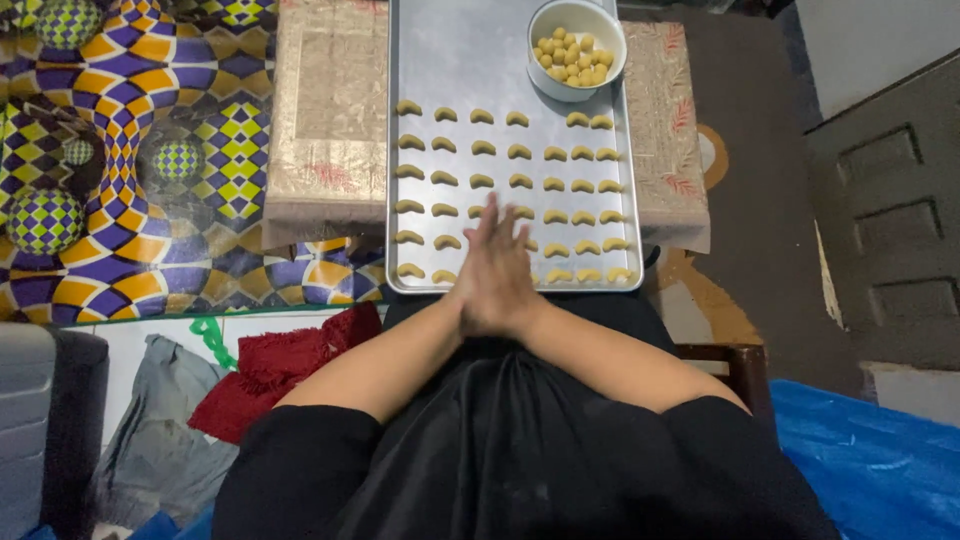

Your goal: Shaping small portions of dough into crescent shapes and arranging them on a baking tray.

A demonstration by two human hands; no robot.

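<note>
Nearest the seated person, the left hand [478, 285] and right hand [512, 280] are pressed palm to palm with fingers [493, 222] straight and closed together over the near edge of the metal tray [450, 60]; whether a piece of dough lies between the palms cannot be told. Risk: the fingertips hang just above the crescent-shaped dough pieces [445, 210], so a dip could flatten that row. Farther off, the white bowl of dough balls [576, 48] sits at the tray's far right corner, where a nudge to the tray might shift it.
</note>
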